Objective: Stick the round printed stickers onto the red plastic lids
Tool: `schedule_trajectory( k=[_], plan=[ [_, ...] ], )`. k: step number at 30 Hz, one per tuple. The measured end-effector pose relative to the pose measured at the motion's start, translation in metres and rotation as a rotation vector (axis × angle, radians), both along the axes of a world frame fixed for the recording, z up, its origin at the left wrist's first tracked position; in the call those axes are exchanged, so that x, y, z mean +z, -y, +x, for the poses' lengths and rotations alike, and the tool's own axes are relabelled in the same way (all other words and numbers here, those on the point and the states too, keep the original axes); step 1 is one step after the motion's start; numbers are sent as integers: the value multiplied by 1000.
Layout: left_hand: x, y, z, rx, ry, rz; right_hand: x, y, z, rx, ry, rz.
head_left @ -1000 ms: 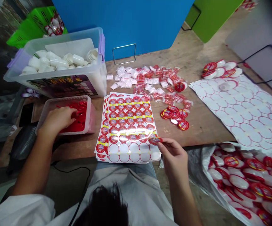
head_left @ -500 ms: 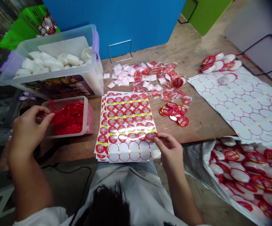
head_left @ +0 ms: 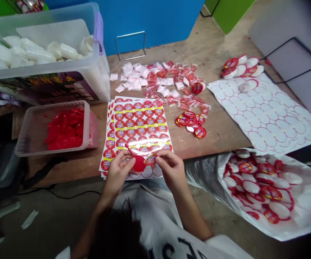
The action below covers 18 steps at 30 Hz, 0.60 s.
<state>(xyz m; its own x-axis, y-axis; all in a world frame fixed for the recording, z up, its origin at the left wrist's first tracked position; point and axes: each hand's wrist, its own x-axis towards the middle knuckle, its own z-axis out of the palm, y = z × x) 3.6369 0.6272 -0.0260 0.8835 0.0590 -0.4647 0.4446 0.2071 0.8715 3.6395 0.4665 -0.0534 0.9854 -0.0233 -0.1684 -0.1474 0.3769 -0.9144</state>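
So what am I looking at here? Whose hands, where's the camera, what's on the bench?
There's no machine here. This is one view from a camera worn on a person's head, looking forward and down, so the two bare hands are the wearer's own. The left hand holds a red plastic piece with a thin stem. The right hand pinches a round red label at its edge, above a stack of label sheets on a wooden table. Around them are a tub of red pieces, a large clear bin of white plastic cups, small packets, a sheet with red ring outlines, and a white bag of labelled white pieces.
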Motion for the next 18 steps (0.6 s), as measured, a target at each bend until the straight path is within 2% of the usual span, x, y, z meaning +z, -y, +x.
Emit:
schedule_trajectory(
  k=[5,10,14,18],
  plan=[
    [-3,15,-2,21,45,-159,3,-4,-4,99,-28,4],
    [-6,22,-6,-54,29,-540,5,-13,-14,210,-66,22],
    [-11,23,-9,4,-13,-631,5,-17,-19,146,-86,58],
    [-14,24,-10,110,-31,-673,10,-17,-20,87,-161,2]
  ],
)
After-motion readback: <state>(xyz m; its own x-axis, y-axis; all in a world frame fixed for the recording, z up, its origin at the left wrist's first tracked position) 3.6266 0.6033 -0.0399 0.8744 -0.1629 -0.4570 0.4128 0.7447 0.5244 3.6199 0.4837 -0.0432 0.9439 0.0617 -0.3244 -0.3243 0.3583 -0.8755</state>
